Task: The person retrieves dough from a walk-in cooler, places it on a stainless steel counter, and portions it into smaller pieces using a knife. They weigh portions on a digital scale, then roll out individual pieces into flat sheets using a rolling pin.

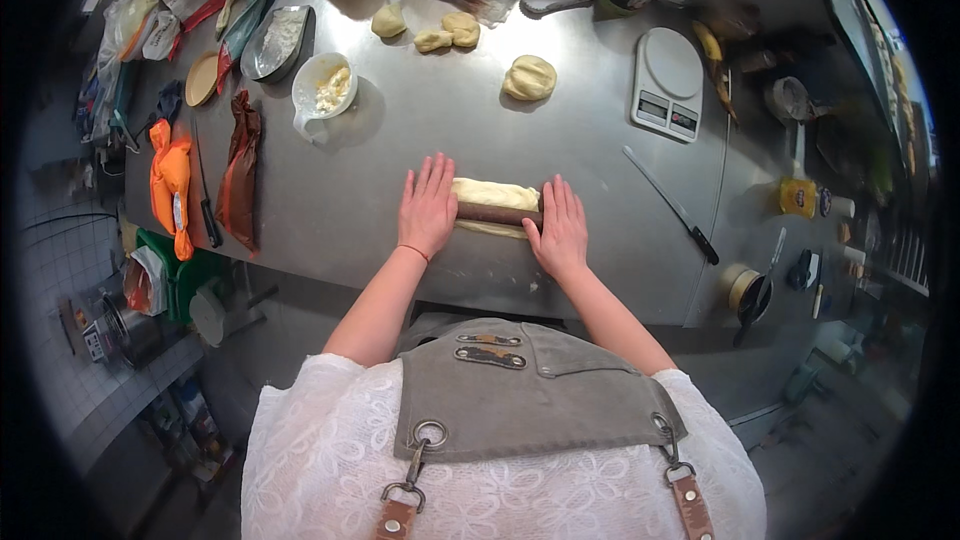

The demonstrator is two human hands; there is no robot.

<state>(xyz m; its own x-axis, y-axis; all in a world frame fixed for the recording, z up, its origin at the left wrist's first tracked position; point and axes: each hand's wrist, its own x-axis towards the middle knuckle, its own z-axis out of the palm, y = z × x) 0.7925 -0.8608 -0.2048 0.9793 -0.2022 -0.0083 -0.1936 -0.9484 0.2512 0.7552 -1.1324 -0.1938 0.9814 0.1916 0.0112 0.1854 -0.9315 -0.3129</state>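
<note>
"Grey canvas apron over a white, flower-patterned top: that's closest to the lens. What are the hands doing beyond it?"

"Both lie flat, fingers straight and close together. The left hand covers the left end of a dark brown, cylindrical rolling pin. The right hand is at the other end, its thumb spread away toward the near side of the pin."

"Gripped tight?"

"No curled fingers that I can see; the palms are hidden."

"And the dough?"

"One pale yellow, flattened dough piece lies under the pin, between the hands, on a grey metal worktop. It shows on both the far and near sides of the pin."

"Any more?"

"Four lumps: one larger, rounded yellow lump ahead, and three smaller yellow lumps farther off."

"Tools?"

"Two knives, one long, black-handled knife at right and another at left; one white plastic scale; one white, spouted bowl with pale, crumbly contents."
</note>
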